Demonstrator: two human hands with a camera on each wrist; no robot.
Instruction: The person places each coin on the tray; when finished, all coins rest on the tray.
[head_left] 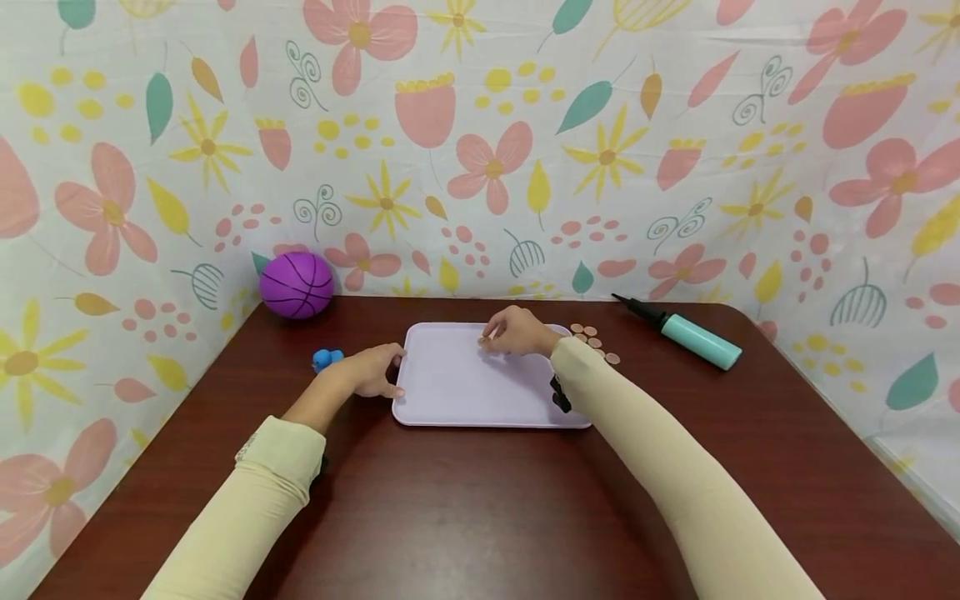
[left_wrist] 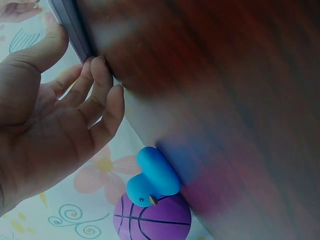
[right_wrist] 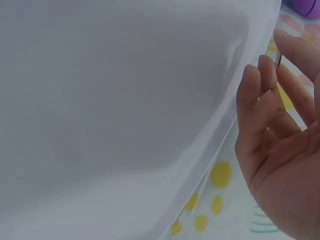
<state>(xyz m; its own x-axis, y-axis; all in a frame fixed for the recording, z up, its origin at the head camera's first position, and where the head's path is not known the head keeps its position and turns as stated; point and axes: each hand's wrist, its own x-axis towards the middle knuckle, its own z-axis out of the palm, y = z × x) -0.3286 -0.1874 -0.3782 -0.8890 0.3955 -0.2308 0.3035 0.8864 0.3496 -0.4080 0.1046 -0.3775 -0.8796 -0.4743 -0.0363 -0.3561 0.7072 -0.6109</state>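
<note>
A pale lilac tray (head_left: 450, 379) lies on the table. At its left end my left hand (head_left: 375, 371) holds the rim, thumb and index finger over the edge; the left wrist view shows the other fingertips (left_wrist: 97, 65) against the outer side. Above the tray's upper middle, my right hand (head_left: 519, 332) pinches a small copper-coloured coin (head_left: 483, 340) between thumb and fingertips. In the right wrist view that coin (right_wrist: 278, 60) shows edge-on as a thin sliver. Several similar coins (head_left: 594, 342) lie just beyond the tray's right end, partly hidden by the right wrist.
A blue toy duck (head_left: 327, 359) stands left of the tray, beside my left hand. Behind it, a purple ball (head_left: 297, 285) sits at the table's back left corner. A turquoise hand pump (head_left: 701, 340) with a black nozzle lies at the back right. A flower-patterned curtain (head_left: 487, 208) hangs behind.
</note>
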